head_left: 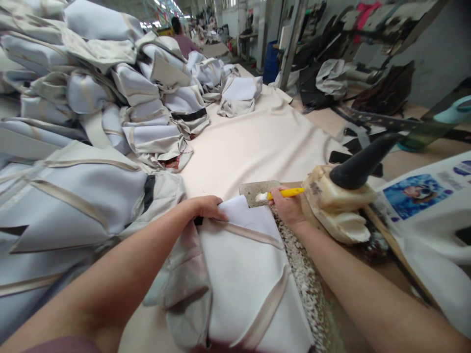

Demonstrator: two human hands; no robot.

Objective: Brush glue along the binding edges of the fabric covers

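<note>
My left hand is closed on the upper left edge of a white fabric panel with beige straps across it. Grey cloth hangs along the panel's left side. In my right hand is a small brush with a yellow handle. White matter covers its tip, which points left over a flat greyish plate at the panel's top edge. Whether the tip touches the plate or panel, I cannot tell. Close to my right hand stands a yellowed, glue-crusted plastic container with a black cone spout.
A high heap of similar white and grey sewn pieces fills the left. Cream cloth covers the table beyond my hands. A crusted strip runs along the panel's right side. A greenish bottle and sewing machine are at right. A person is far back.
</note>
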